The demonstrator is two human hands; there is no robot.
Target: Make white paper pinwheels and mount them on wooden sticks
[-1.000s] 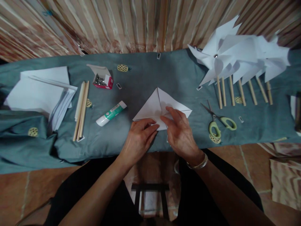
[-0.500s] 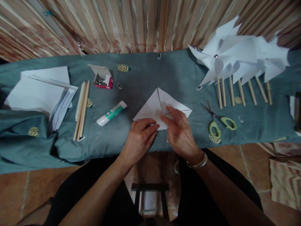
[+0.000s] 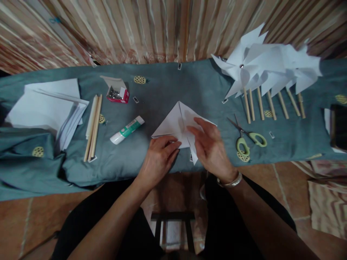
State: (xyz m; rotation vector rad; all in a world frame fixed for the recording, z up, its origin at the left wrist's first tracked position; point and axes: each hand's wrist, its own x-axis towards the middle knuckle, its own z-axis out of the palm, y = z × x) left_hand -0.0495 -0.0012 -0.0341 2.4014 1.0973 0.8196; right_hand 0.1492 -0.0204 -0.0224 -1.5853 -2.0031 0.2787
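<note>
A white folded sheet of paper (image 3: 173, 117) with cut slits lies in front of me, one pointed flap hanging towards the table's front edge. My left hand (image 3: 160, 153) grips its lower left edge, fingers bent and thumb close to them. Above the paper's right part is my right hand (image 3: 208, 146), its fingers apart and slightly curled; I cannot tell whether the fingertips touch the sheet. A glue stick (image 3: 127, 130) with a green label lies left of the paper. Scissors (image 3: 245, 139) with green handles rest, blades apart, to the right of my right hand.
Several paper pinwheels (image 3: 252, 66) on wooden sticks lie at the back right. On the left are a red box (image 3: 118, 94) of metal pins, loose wooden sticks (image 3: 94, 130) and stacked white paper (image 3: 46, 104). A dark object (image 3: 338, 128) sits at the far right edge.
My right hand has lifted and opened a little, moving slightly right. A pointed flap of the paper now shows below it. My left hand stays on the sheet. The view has shifted slightly.
</note>
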